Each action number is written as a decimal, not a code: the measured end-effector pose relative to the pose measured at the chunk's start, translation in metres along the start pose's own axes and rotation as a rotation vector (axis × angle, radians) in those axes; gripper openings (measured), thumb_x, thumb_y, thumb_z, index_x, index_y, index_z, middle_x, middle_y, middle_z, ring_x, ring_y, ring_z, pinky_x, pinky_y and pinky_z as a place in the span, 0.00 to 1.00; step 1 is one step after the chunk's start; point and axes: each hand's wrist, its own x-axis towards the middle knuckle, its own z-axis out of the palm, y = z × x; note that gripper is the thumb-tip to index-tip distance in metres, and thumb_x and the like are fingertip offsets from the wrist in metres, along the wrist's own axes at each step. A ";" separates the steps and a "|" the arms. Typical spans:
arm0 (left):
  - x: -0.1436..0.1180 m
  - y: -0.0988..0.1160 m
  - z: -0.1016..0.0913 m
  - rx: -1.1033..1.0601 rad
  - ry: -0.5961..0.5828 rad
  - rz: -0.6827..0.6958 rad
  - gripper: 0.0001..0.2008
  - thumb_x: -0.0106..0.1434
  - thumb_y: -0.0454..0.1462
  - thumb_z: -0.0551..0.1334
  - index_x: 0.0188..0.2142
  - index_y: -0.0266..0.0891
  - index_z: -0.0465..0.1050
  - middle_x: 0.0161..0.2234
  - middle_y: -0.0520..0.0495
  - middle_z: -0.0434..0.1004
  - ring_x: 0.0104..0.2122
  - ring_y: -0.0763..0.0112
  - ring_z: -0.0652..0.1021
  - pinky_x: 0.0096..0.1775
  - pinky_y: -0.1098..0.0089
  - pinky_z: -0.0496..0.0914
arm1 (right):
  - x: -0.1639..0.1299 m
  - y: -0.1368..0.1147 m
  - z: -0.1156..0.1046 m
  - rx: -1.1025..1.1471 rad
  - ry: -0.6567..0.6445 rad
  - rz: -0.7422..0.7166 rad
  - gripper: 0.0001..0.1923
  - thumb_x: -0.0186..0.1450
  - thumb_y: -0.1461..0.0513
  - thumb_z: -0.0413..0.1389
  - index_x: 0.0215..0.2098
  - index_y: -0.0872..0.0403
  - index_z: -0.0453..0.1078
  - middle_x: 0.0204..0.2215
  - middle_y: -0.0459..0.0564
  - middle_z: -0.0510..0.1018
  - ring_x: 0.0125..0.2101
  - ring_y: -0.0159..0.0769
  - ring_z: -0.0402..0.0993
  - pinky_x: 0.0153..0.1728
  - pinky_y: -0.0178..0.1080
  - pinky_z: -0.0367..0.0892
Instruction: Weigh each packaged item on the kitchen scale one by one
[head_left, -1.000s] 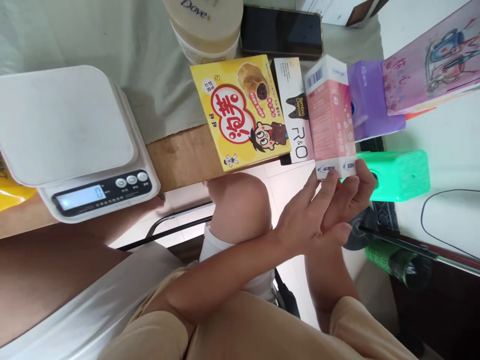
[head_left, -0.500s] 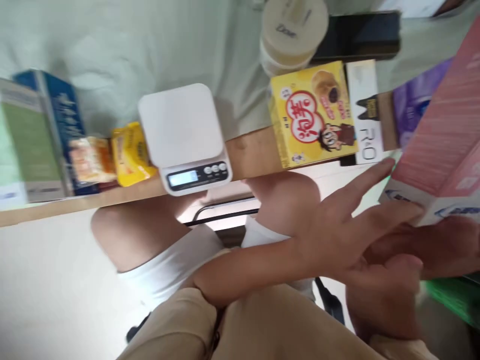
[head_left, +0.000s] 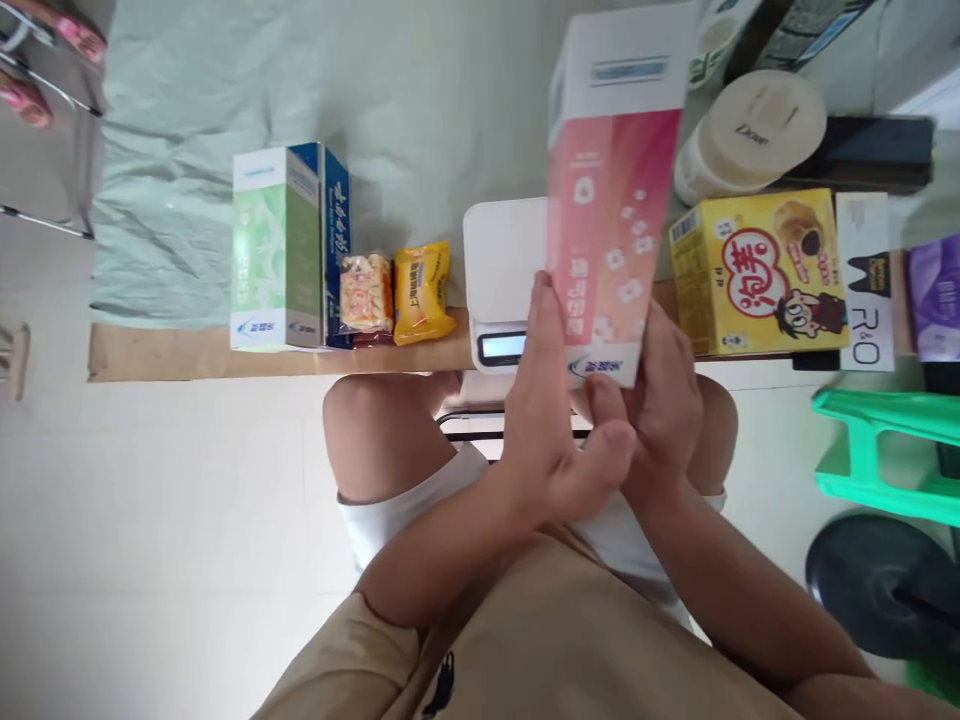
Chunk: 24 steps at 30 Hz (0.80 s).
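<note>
A tall pink and white carton with a flower print [head_left: 611, 220] is held upright between both hands, over the right part of a white digital kitchen scale [head_left: 502, 255]. My left hand [head_left: 559, 430] presses along the carton's left side, its thumb pointing right near the bottom. On the opposite side, my right hand [head_left: 664, 395] grips the lower corner, with some fingers hidden behind. The carton covers part of the scale, whose display is lit. Left of the scale lie a yellow snack packet [head_left: 422, 293] and a clear-wrapped snack [head_left: 367, 292].
Green [head_left: 274, 250] and blue [head_left: 335, 250] cartons stand at the left. To the right are a yellow snack box [head_left: 757, 275], a white R&O box [head_left: 864, 285], a purple pack [head_left: 937, 298] and a Dove tub [head_left: 750, 130]. A green stool [head_left: 862, 450] stands beside the table.
Both hands and the pink carton have come from the far right to above the scale. The view has shifted left, showing more of the table's left end.
</note>
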 end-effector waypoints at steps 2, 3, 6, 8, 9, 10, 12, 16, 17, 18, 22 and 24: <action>0.002 -0.016 -0.017 0.071 0.011 -0.001 0.42 0.74 0.60 0.42 0.80 0.52 0.27 0.81 0.44 0.43 0.81 0.49 0.49 0.76 0.42 0.61 | 0.000 0.003 0.018 -0.110 -0.014 -0.062 0.28 0.72 0.49 0.54 0.66 0.51 0.70 0.57 0.57 0.81 0.56 0.44 0.80 0.55 0.51 0.82; 0.002 -0.023 -0.024 0.096 0.025 -0.001 0.42 0.75 0.60 0.42 0.80 0.52 0.27 0.81 0.43 0.44 0.80 0.50 0.51 0.75 0.44 0.63 | 0.000 0.005 0.026 -0.160 -0.009 -0.107 0.28 0.73 0.48 0.54 0.66 0.51 0.71 0.56 0.56 0.82 0.55 0.45 0.81 0.55 0.53 0.81; 0.002 -0.036 -0.036 0.127 0.070 -0.007 0.41 0.75 0.58 0.43 0.80 0.49 0.30 0.80 0.39 0.46 0.79 0.50 0.55 0.76 0.47 0.62 | -0.001 0.013 0.042 -0.243 0.022 -0.233 0.28 0.73 0.48 0.54 0.66 0.52 0.72 0.55 0.57 0.83 0.57 0.49 0.81 0.59 0.58 0.78; 0.003 -0.038 -0.039 0.166 0.079 -0.012 0.40 0.75 0.58 0.44 0.80 0.48 0.35 0.79 0.37 0.51 0.79 0.48 0.57 0.77 0.43 0.57 | 0.000 0.016 0.047 -0.285 0.020 -0.260 0.28 0.74 0.48 0.54 0.67 0.51 0.71 0.56 0.57 0.83 0.60 0.50 0.79 0.63 0.59 0.75; 0.004 -0.037 -0.040 0.197 0.083 -0.020 0.39 0.75 0.57 0.43 0.79 0.48 0.38 0.78 0.36 0.54 0.79 0.48 0.58 0.78 0.41 0.53 | 0.001 0.018 0.048 -0.310 0.007 -0.259 0.28 0.74 0.49 0.53 0.67 0.51 0.71 0.56 0.57 0.83 0.61 0.50 0.79 0.65 0.60 0.73; 0.006 -0.036 -0.040 0.224 0.084 -0.038 0.38 0.76 0.57 0.42 0.79 0.48 0.41 0.77 0.36 0.56 0.78 0.49 0.58 0.78 0.40 0.49 | 0.003 0.019 0.049 -0.336 -0.010 -0.253 0.28 0.75 0.48 0.52 0.67 0.51 0.71 0.57 0.58 0.83 0.61 0.49 0.79 0.66 0.59 0.72; 0.011 -0.032 -0.038 0.246 0.076 -0.090 0.36 0.76 0.56 0.41 0.77 0.46 0.47 0.76 0.37 0.59 0.79 0.51 0.58 0.79 0.41 0.43 | 0.007 0.022 0.048 -0.377 -0.020 -0.261 0.28 0.76 0.48 0.50 0.66 0.53 0.72 0.57 0.59 0.83 0.59 0.48 0.81 0.65 0.57 0.72; 0.020 -0.028 -0.030 0.213 0.042 -0.216 0.37 0.76 0.58 0.43 0.75 0.42 0.52 0.76 0.36 0.59 0.79 0.50 0.58 0.79 0.38 0.40 | 0.017 0.027 0.043 -0.392 0.063 -0.312 0.26 0.75 0.48 0.53 0.61 0.55 0.76 0.51 0.59 0.85 0.56 0.48 0.83 0.59 0.52 0.74; 0.022 -0.028 -0.029 0.214 0.042 -0.230 0.37 0.76 0.59 0.44 0.75 0.43 0.52 0.76 0.37 0.59 0.79 0.49 0.58 0.79 0.38 0.41 | 0.018 0.028 0.042 -0.386 0.068 -0.314 0.25 0.75 0.49 0.54 0.61 0.54 0.76 0.50 0.58 0.86 0.56 0.49 0.83 0.59 0.52 0.74; 0.022 -0.030 -0.029 0.220 0.056 -0.232 0.38 0.75 0.60 0.46 0.75 0.44 0.53 0.77 0.37 0.58 0.79 0.47 0.58 0.79 0.37 0.42 | 0.019 0.028 0.040 -0.374 0.056 -0.305 0.25 0.75 0.48 0.55 0.61 0.54 0.76 0.50 0.58 0.85 0.57 0.50 0.82 0.60 0.54 0.74; 0.022 -0.043 -0.039 0.231 0.225 -0.140 0.35 0.74 0.59 0.45 0.72 0.49 0.57 0.76 0.39 0.59 0.78 0.47 0.59 0.79 0.41 0.48 | 0.018 0.033 0.033 -0.277 -0.021 -0.225 0.28 0.76 0.46 0.51 0.66 0.51 0.72 0.57 0.57 0.81 0.63 0.53 0.77 0.64 0.62 0.71; 0.020 -0.051 -0.050 0.238 0.331 -0.025 0.31 0.75 0.56 0.45 0.69 0.47 0.62 0.73 0.39 0.65 0.75 0.51 0.65 0.78 0.46 0.54 | 0.016 0.034 0.026 -0.218 0.006 -0.229 0.26 0.76 0.48 0.49 0.66 0.51 0.71 0.56 0.56 0.82 0.62 0.50 0.78 0.64 0.60 0.71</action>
